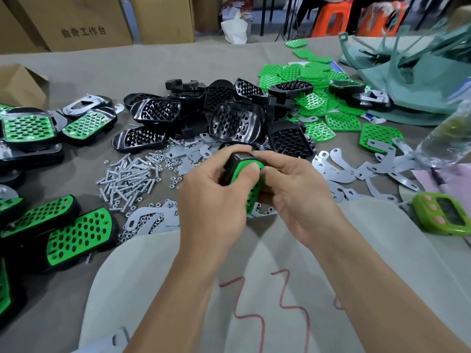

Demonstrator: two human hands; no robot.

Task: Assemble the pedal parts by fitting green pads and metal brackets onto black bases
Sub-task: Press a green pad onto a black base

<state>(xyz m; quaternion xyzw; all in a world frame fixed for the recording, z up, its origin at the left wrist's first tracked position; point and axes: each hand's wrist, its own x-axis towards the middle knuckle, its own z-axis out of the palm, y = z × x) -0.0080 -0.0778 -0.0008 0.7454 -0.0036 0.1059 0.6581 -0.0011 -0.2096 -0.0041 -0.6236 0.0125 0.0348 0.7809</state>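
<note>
The left hand and right hand both clasp one pedal above the loose metal brackets, squeezing the green pad into its black base, and pressing askew could, I'd say, leave an edge unseated.

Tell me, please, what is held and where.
A black plastic pedal base with green perforated pad: left hand grips its left edge, right hand its right edge.
</note>
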